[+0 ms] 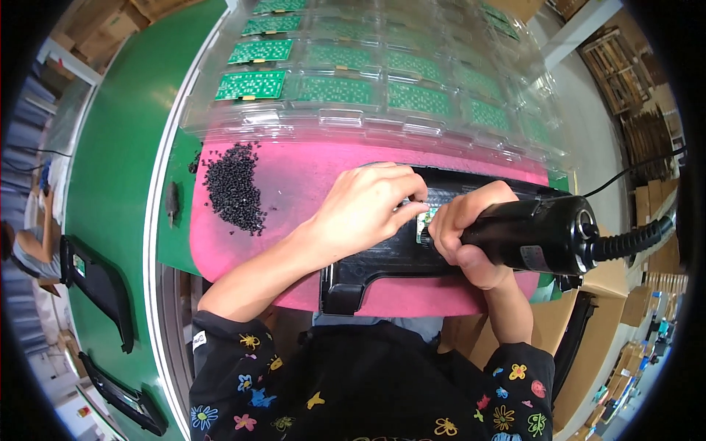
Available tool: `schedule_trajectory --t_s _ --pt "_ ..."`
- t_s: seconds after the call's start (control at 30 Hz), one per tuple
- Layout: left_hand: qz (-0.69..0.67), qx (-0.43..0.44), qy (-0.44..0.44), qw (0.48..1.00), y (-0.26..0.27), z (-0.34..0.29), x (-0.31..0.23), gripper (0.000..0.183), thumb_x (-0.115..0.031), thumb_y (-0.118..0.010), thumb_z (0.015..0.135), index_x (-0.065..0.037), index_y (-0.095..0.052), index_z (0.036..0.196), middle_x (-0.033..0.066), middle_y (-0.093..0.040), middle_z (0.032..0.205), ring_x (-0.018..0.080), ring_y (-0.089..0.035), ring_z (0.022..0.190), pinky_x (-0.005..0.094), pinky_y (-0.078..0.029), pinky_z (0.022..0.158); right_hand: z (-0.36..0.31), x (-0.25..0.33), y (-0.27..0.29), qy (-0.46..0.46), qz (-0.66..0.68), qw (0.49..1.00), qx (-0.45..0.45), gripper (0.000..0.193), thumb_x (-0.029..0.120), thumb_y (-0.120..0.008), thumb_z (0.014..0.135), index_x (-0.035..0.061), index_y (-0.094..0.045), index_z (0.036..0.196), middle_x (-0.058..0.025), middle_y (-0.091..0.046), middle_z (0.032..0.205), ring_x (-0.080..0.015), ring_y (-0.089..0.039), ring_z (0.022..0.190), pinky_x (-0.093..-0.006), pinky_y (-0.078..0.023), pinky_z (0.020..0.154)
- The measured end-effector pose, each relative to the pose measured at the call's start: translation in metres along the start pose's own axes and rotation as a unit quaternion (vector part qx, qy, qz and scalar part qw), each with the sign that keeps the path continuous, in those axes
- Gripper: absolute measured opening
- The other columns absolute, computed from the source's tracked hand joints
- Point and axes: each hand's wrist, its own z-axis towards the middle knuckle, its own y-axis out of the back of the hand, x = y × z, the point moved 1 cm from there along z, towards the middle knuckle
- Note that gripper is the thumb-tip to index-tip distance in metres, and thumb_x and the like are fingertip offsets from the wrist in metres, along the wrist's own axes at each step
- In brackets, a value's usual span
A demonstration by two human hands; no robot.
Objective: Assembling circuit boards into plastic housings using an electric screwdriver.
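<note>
Screwdriver (526,234) (head view), black and corded, clasped in the right hand (457,220) beside a small circuit board (422,225) within the black housing (393,257); left hand (375,195) with finger and thumb close, any hold indiscernible. Tilting could cause slippage, scratching the board.

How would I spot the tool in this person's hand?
Find the bright pink mat, then the right hand over its right part. It grips the tool, a thick black cylinder; unlike the black panel below, a ribbed cable sleeve leaves its end.
</note>
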Motion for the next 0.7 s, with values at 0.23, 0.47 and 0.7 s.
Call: schedule_trajectory --t_s 0.23,0.47,0.7 --pt "0.041 0.074 -0.032 0.996 -0.001 -0.003 0.000 0.013 -0.016 -0.069 0.081 -0.004 -0.067 0.088 0.0107 -0.066 0.083 0.0308 -0.066 0.084 0.0423 -0.053 0.070 -0.007 0.012 0.006 0.023 0.100 0.993 -0.053 0.042 0.023 -0.070 0.085 0.0073 -0.040 0.111 -0.0028 -0.049 0.067 -0.0133 -0.047 0.055 -0.0295 -0.042 0.055" --pt "-0.035 0.124 -0.084 0.988 -0.002 -0.002 0.000 0.015 -0.017 -0.068 0.082 -0.005 -0.069 0.091 0.0095 -0.067 0.082 0.0304 -0.065 0.082 0.0412 -0.052 0.068 -0.011 0.024 0.023 0.134 0.129 0.980 -0.074 0.039 0.034 -0.067 0.089 0.0116 -0.041 0.109 -0.0021 -0.052 0.063 -0.0142 -0.049 0.047 -0.0314 -0.042 0.052" --pt "-0.093 0.106 -0.114 0.983 -0.006 0.006 -0.009 0.014 -0.010 -0.074 0.078 -0.001 -0.065 0.083 0.0115 -0.063 0.075 0.0318 -0.063 0.072 0.0389 -0.050 0.065 -0.016 0.031 0.029 0.143 0.152 0.977 -0.050 0.042 0.037 -0.068 0.090 0.0118 -0.043 0.112 -0.0017 -0.052 0.065 -0.0151 -0.051 0.053 -0.0343 -0.044 0.060"
